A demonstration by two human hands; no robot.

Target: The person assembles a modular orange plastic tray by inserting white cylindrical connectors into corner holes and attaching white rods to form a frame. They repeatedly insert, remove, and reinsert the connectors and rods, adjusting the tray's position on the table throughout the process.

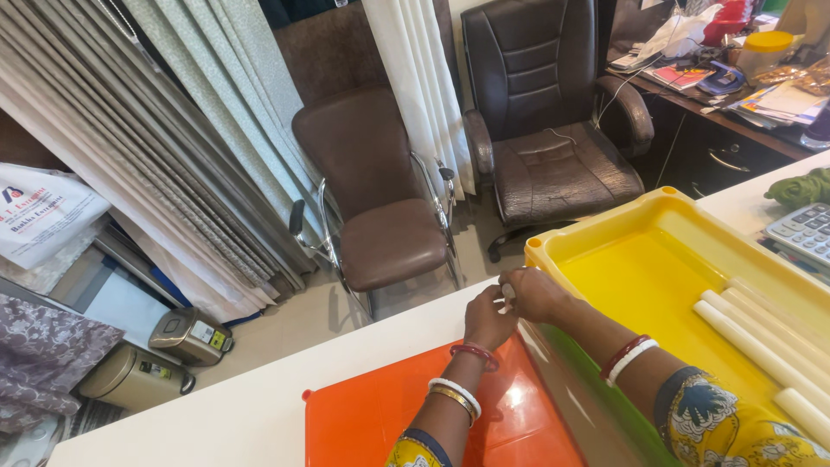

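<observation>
Two hands meet at the near-left corner of the yellow tray (553, 251), at the table's (216, 415) far edge. Right hand (534, 294) and left hand (488, 318) pinch something small and white (507, 292) between curled fingers; can't tell what. White rolls (761, 342) lie lengthwise in the tray, rightward. Orange tray (363, 424) sits under the left wrist. White printed bag (39, 212) hangs far left.

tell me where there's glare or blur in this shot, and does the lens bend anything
Head view: bright glare streaks the orange tray beside the left hand; the yellow tray reflects softer light near the right hand. Both hands are slightly soft, and the small white thing they pinch can't be identified. The white table edge and the curtains lean from wide-angle distortion.
</observation>
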